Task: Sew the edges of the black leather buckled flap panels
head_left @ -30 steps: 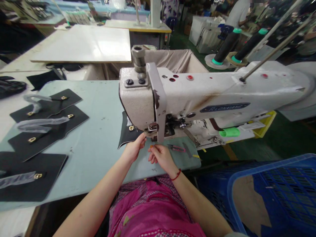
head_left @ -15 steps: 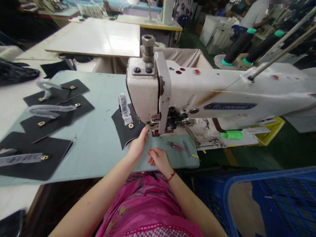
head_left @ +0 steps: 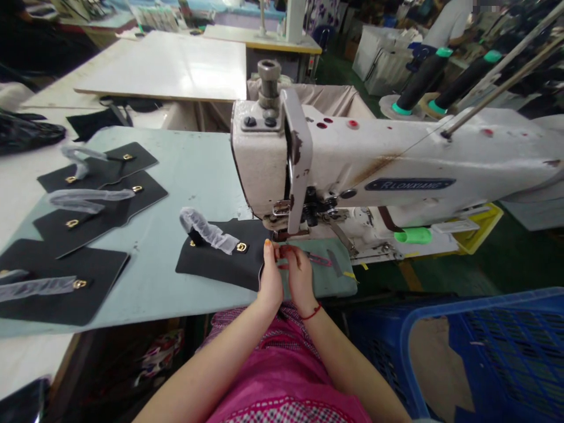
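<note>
A black leather-like panel (head_left: 229, 267) lies under the head of the sewing machine (head_left: 264, 158), its right edge at the needle area. A plastic-wrapped handle (head_left: 211, 235) with gold-coloured fittings arches over it. My left hand (head_left: 271, 279) is closed on the panel's right edge, thumb on top. Close beside it, my right hand (head_left: 300, 276) has its fingers curled together near that edge; what they pinch, if anything, is hidden. Pink thread snips (head_left: 319, 259) lie just right of my right fingers.
Several similar black panels with wrapped handles (head_left: 101, 217) lie on the left of the green table mat (head_left: 194, 167). A blue plastic basket (head_left: 409, 329) stands at the lower right. Thread cones (head_left: 420, 82) stand behind the machine, and a person (head_left: 447, 26) is in the background.
The panel has turned, so its handle now slants across to the left. My left hand has moved down and right along with its edge; my right hand has risen to meet it.
</note>
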### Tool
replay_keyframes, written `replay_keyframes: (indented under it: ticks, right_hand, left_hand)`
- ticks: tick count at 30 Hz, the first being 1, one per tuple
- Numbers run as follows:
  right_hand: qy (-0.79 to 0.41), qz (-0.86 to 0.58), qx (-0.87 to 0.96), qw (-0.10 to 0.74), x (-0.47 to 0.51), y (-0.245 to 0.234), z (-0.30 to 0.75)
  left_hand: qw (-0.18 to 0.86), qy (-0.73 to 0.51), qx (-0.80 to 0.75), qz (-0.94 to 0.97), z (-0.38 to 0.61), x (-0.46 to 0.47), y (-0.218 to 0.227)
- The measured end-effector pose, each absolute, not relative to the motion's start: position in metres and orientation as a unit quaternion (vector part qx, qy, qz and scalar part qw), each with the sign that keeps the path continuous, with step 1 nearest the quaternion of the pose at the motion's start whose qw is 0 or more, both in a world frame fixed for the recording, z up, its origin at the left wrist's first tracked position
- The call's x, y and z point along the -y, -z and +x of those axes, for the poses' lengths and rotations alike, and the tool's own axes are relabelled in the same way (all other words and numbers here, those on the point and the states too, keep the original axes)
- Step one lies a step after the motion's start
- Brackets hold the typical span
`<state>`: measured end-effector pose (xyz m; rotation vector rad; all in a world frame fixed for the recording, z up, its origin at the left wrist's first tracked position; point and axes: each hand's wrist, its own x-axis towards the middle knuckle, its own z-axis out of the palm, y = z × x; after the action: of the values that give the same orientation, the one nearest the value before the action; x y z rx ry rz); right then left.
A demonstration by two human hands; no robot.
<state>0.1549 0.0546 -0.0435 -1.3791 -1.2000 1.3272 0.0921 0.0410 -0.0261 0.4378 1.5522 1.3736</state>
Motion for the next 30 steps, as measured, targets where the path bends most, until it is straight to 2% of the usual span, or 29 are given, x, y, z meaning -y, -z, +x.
replay_keyframes:
  ticks: [4, 7, 10, 13, 16, 21, 30]
  right_hand:
    - [-0.514, -0.526, 0.526, 0.427, -0.069, 0.015, 0.148]
    - [-0.507, -0.519, 0.567, 0.39, -0.08, 0.006, 0.134]
    - [-0.469, -0.532, 0.585, 0.394, -0.082, 0.005, 0.122]
    - [-0.465, -0.541, 0.572, 0.405, -0.075, 0.008, 0.115]
    - [-0.47, -0.541, 0.57, 0.402, -0.067, 0.01, 0.115]
    - [-0.458, -0.544, 0.58, 0.397, -0.064, 0.014, 0.117]
    - [-0.494, -0.521, 0.596, 0.36, -0.077, 0.009, 0.142]
  left_hand:
    - [0.447, -0.541, -0.658, 0.274, 0.053, 0.047, 0.05]
    - [0.298, -0.517, -0.71, 0.375, -0.019, 0.079, 0.068]
    - [0.188, -0.412, -0.656, 0.604, -0.093, 0.043, 0.062]
    - [0.163, -0.262, -0.537, 0.785, -0.131, -0.03, 0.044]
    - [0.14, -0.175, -0.422, 0.878, -0.134, -0.091, 0.033]
    - [0.099, -0.138, -0.336, 0.926, -0.118, -0.117, 0.024]
    - [0.018, -0.114, -0.474, 0.873, -0.083, -0.065, -0.009]
